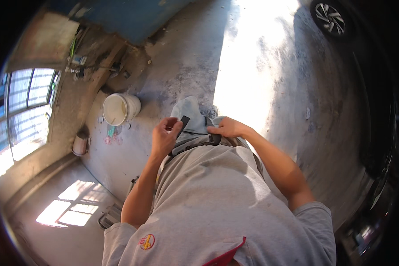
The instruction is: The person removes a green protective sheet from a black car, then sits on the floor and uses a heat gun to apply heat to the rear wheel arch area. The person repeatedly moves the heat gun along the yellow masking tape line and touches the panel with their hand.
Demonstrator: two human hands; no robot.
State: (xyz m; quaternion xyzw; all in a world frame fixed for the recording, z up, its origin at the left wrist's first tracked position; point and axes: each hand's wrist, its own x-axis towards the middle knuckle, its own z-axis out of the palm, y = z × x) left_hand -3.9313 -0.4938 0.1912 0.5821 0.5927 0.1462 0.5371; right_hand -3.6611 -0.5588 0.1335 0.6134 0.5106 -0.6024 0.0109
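My left hand [166, 135] pinches a flat black strap [184, 123] that stands up beside my waist, left of centre. My right hand [226, 127] is at my waist right of centre, its fingers closed on a dark piece [215, 138] that looks like part of a belt. A dark band crosses my waist below the grey shirt's hem [199, 153], above light grey trousers [188, 108]. Exactly what is under my right fingertips is hard to make out.
A white bucket [128, 108] stands on the concrete floor [155, 80], front left, with teal scraps beside it. A rusty container [80, 144] sits by the left wall below a barred window [26, 97]. A dark car with a wheel [330, 22] is on the right.
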